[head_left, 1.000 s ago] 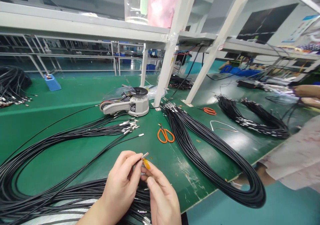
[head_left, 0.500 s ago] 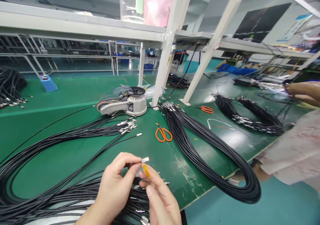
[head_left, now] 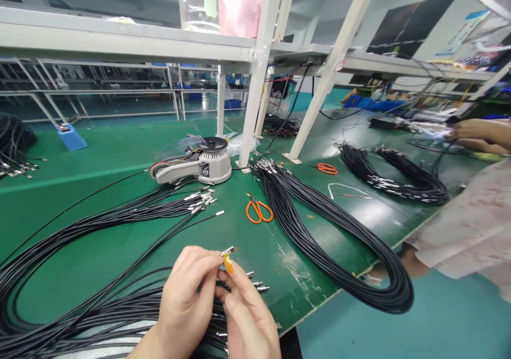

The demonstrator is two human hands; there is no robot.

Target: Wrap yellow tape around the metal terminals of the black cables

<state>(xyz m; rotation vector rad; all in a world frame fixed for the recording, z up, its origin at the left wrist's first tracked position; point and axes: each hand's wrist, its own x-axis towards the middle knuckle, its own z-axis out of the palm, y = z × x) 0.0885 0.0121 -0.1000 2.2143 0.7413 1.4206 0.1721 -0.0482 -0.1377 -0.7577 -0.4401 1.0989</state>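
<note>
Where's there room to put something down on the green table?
There's a wide bare patch at the back left, between the blue object and the grey machine. A smaller one lies between the nearer orange scissors and the left hand. It's crowded at the front left, where black cables spread.

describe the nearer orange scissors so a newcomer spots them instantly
On the green bench, find the black cable loop jutting over the teal floor. The orange scissors lie just left of it; the other orange pair lies right of it.
</note>
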